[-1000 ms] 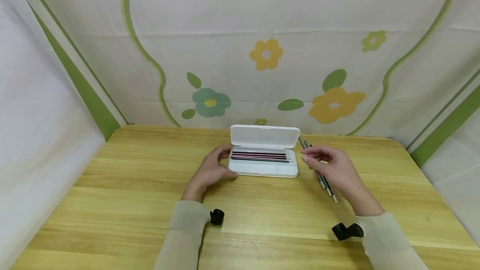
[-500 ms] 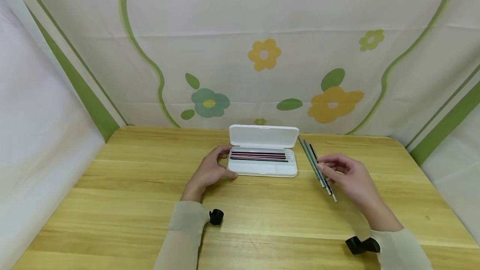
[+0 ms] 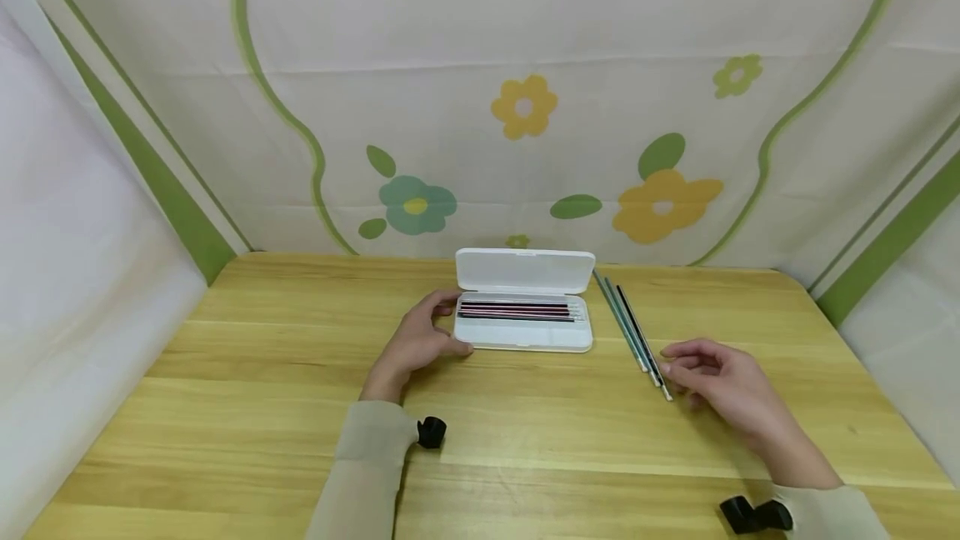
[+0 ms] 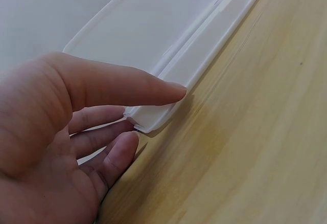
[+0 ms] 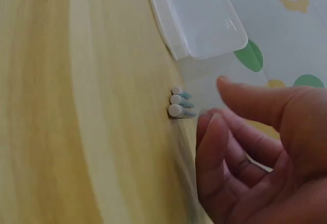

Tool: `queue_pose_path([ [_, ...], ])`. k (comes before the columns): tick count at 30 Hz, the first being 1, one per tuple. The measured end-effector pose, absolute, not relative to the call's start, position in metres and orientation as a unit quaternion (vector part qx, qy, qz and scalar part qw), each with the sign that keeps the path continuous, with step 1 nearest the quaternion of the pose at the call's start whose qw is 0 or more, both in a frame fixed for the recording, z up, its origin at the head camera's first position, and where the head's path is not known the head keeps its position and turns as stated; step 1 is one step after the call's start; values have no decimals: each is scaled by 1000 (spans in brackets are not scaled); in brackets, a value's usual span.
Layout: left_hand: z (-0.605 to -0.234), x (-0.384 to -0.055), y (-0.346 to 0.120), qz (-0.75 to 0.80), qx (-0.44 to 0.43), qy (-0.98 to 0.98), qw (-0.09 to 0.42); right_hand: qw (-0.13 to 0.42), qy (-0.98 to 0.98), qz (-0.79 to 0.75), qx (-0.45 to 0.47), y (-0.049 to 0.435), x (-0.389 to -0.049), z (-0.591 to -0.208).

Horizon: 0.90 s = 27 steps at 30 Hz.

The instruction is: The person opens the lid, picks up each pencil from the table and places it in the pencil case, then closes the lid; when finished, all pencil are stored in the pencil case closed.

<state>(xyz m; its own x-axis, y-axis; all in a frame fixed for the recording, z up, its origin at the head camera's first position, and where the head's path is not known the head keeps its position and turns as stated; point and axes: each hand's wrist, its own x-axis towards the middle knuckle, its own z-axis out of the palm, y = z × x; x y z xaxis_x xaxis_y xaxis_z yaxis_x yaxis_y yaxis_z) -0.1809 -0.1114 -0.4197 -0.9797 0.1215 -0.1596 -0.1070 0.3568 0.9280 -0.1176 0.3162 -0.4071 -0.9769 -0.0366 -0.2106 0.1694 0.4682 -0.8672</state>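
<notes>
A white pencil case (image 3: 517,333) lies on the table with its lid (image 3: 525,271) raised at the back. Several dark red and black pencils (image 3: 516,310) lie lengthwise inside it. My left hand (image 3: 416,342) holds the case's left end, thumb along the front edge and fingers round the end, as the left wrist view shows. To the right of the case, three pencils (image 3: 636,334) lie slanted side by side, two green and one black, white ends towards me. My right hand (image 3: 723,377) hovers right of their near ends, fingers bent with nothing between them.
The wooden table (image 3: 262,423) extends on all sides of the case. A cloth backdrop (image 3: 442,32) with printed flowers rises along the table's back edge, and more cloth hangs on both sides. A black wrist camera (image 3: 756,515) sits on my right sleeve.
My right hand has drawn back to the right and towards me, off the three slanted pencils, which now show along their full length. The left hand has stayed on the case.
</notes>
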Motion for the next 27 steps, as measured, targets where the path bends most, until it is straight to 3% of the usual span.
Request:
queue_pose_path([
  [5, -420, -180, -112, 567, 7, 817, 103, 134, 874, -463, 56, 317, -118, -410],
  [27, -422, -181, -112, 560, 7, 822, 104, 152, 907, -386, 73, 313, -118, -405],
])
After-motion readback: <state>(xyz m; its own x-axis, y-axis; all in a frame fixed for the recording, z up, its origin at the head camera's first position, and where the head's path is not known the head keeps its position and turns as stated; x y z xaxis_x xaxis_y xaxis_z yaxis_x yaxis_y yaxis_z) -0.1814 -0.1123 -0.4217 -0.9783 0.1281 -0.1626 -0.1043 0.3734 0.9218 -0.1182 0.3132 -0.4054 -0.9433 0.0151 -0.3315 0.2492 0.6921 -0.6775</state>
